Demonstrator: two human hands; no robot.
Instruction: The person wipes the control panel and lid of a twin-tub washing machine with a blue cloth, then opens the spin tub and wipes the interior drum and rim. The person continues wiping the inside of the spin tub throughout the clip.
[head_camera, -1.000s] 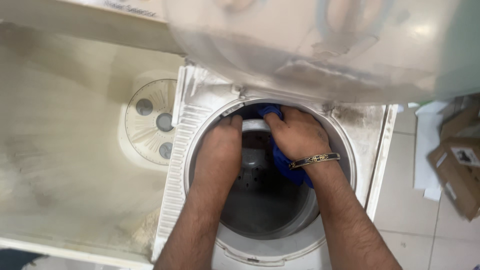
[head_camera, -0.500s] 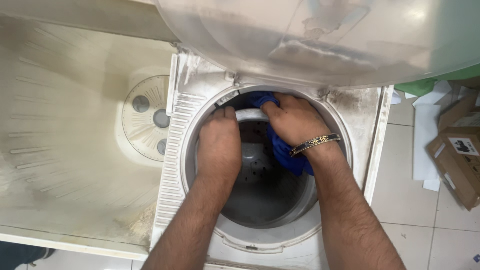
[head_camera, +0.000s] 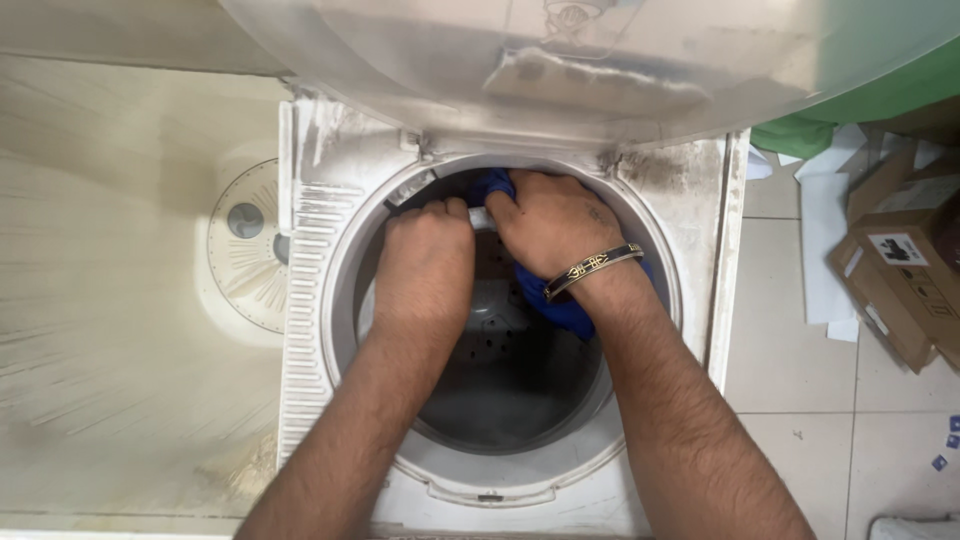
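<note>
In the head view, the left hand (head_camera: 428, 258) is curled shut on a white part (head_camera: 480, 217) at the far rim of the spin drum (head_camera: 350, 330), seemingly to steady it. The right hand (head_camera: 548, 222) is clamped on a blue cloth (head_camera: 565, 310), pressed against the drum's wall below the raised lid (head_camera: 600, 60).

The washing machine (head_camera: 690, 200) (its white top grimy) stands on a tiled floor (head_camera: 800, 330). On the tiles at three o'clock lie cardboard boxes (head_camera: 900, 290), white paper sheets (head_camera: 822, 250) and, nearer two o'clock, green cloth (head_camera: 795, 135).
</note>
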